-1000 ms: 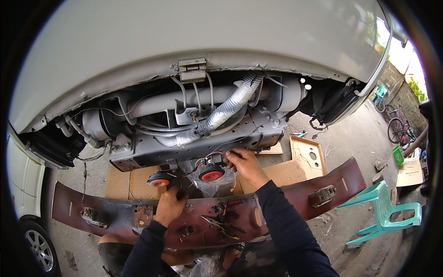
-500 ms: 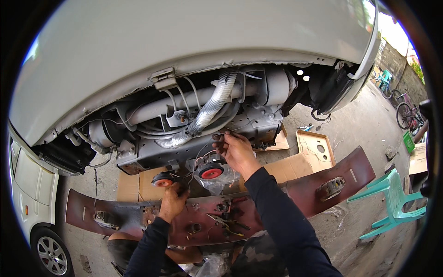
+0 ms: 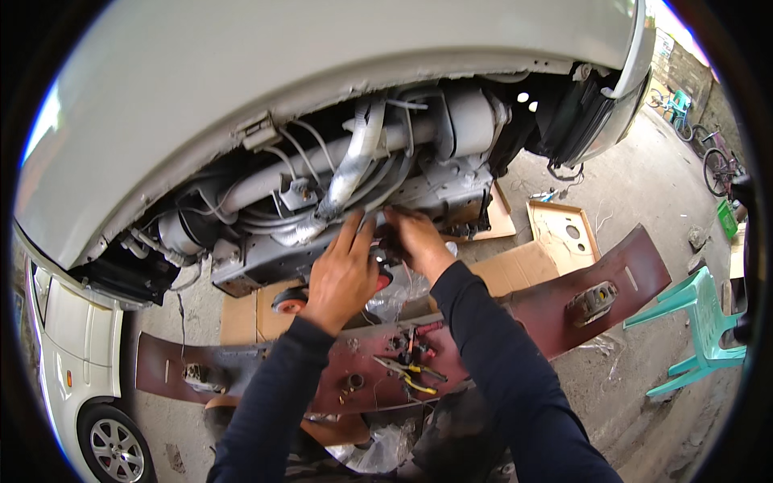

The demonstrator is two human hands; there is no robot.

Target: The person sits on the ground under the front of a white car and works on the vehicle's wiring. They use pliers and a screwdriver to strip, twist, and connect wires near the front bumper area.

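Both hands worked close together at the exposed grey crossmember (image 3: pixel 354 241) under the car's raised hood: the left hand (image 3: pixel 342 278) had its fingers spread flat against the metal, seemingly to steady it, while the right hand (image 3: pixel 411 241) curled its fingers, whether pinching something I could not tell; pliers (image 3: pixel 411 372) lay ready on the removed maroon bumper (image 3: pixel 564 310) below

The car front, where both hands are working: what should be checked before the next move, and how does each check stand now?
1. Both hands at the grey crossbeam: ok; left hand and right hand meet there.
2. Part between the fingers identified: cannot tell, hidden.
3. Pliers within reach: ok, lying on the dark red bumper.
4. Loose small parts secure: not ok, scattered on the bumper.
5. Hose clear of the hands: ok, it runs above them.
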